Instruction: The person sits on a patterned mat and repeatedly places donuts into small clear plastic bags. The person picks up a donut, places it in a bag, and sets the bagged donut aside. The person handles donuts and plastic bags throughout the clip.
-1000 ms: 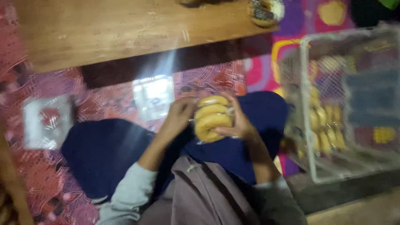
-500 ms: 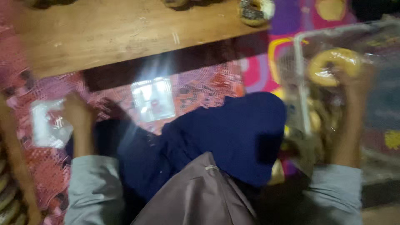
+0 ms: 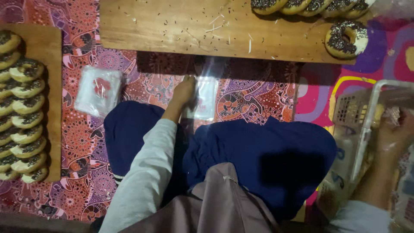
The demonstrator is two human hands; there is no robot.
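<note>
My left hand reaches forward over my blue-clad knees, and its fingers close on the edge of a clear plastic bag lying on the patterned mat. My right hand is off to the right, inside a clear plastic basket. It is blurred behind the basket wall, so its grip is hidden. A wooden board lies ahead with chocolate-sprinkled doughnuts at its far right.
A second wooden board on the left carries a long row of sprinkled doughnuts. A flat packet of clear bags with a red mark lies on the mat between that board and my left hand.
My right hand carried the stacked doughnuts from my lap to the basket and now sits inside it. My left hand swung out to the left packet, then came to the middle bag.
</note>
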